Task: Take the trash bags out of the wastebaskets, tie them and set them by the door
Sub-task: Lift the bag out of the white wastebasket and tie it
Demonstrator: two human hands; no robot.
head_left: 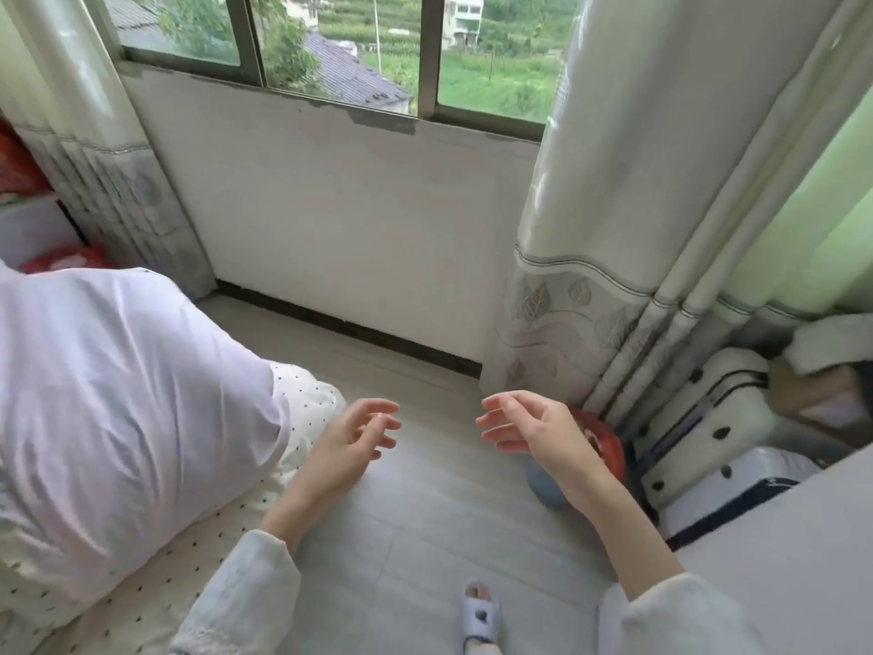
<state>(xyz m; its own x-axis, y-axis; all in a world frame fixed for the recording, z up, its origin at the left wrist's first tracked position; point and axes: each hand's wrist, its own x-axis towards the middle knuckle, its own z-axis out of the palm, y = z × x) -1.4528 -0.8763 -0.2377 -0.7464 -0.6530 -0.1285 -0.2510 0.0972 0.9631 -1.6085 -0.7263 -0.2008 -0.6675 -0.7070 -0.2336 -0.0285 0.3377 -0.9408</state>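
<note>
A small blue-grey wastebasket (548, 484) stands on the floor at the foot of the right curtain, lined with a red trash bag (609, 446). My right wrist hides most of it. My right hand (524, 430) hovers just left of the basket, fingers loosely spread, holding nothing. My left hand (352, 439) hangs in the air beside the bed's edge, fingers relaxed and empty. Neither hand touches the bag.
A bed with a white pillow (118, 408) and dotted sheet fills the left. White suitcases (708, 437) are stacked at the right behind the curtain (581, 257). A pale desk corner (803, 536) juts in at lower right. Red bags (66, 257) lie at far left. Tiled floor (425, 527) runs ahead to the window wall.
</note>
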